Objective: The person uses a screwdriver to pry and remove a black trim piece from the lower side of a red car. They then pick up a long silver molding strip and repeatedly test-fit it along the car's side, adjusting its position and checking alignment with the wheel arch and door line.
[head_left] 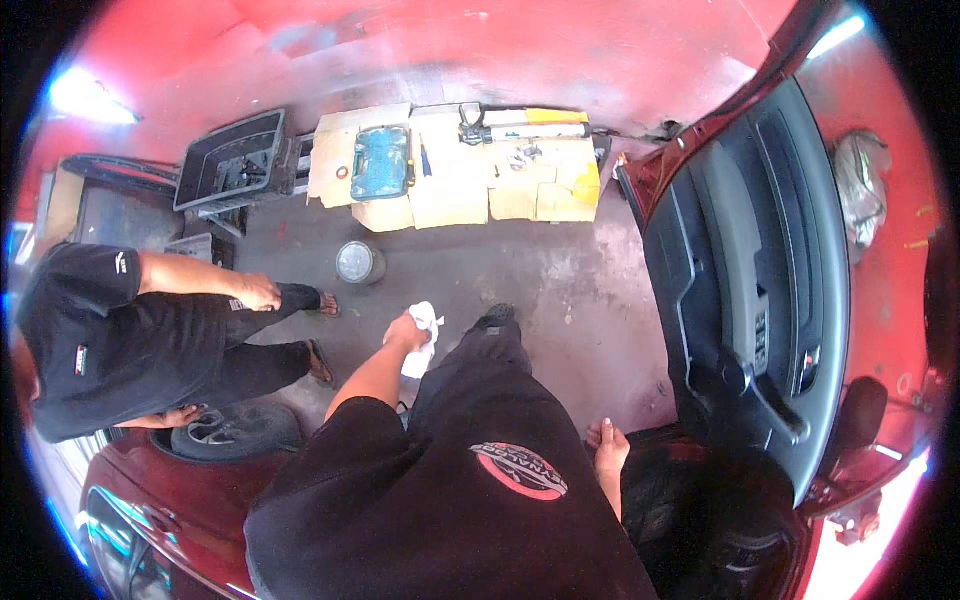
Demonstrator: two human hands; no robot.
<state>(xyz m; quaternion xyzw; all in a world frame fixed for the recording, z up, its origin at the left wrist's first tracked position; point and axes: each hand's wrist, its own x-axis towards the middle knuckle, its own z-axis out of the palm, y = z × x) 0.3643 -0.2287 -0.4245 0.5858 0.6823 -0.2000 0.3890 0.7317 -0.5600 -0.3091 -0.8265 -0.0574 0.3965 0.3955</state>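
Observation:
My left hand point(403, 332) is closed around a crumpled white cloth point(421, 345), which hangs down beside my left leg. Low at my right side, next to the car's open doorway, is my right hand point(608, 450). Its fingers are loosely bent and a little apart, and I see nothing in them. To the right stands the open car door point(740, 250), its dark inner panel facing me. A grey lidded bucket point(360, 262) sits on the floor ahead of my left hand.
A cardboard-covered table point(450, 190) holds a teal case point(381, 163), a screwdriver point(425, 157) and a caulking gun point(525, 132). Black crates point(235, 160) stand left of it. A person in black point(130, 340) is at my left, one hand by a wheel point(235, 432) beside the red car point(180, 510).

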